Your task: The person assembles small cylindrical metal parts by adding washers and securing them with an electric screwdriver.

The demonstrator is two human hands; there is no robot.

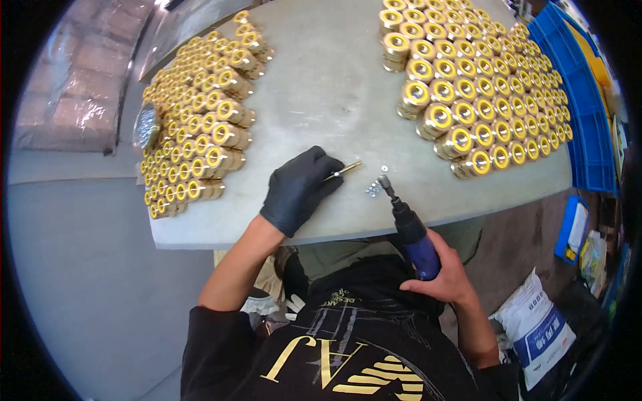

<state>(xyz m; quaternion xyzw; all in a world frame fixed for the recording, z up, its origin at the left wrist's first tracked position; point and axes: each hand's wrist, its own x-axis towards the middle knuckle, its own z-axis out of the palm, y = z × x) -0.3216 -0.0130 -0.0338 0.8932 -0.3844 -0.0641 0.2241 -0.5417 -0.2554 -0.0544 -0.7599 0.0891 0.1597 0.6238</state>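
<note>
Brass-coloured rod (352, 167): in the head view, I saw it above the table (321, 87), pinched in the gloved left hand (299, 187).
Power driver (416, 242): the bare right hand (448, 273) gripped its body, tip apart from the rod.
Small metal parts (372, 190): lay loose; I judged fastening unfinished.
Gold cylinders (480, 162): two groups stood; finished share unclear.

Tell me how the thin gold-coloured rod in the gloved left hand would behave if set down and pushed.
The rod is probably stiff: it juts straight from the gloved left hand without sagging. Being slim, it is likely light. It looks round, so on the smooth tabletop it may roll.
</note>
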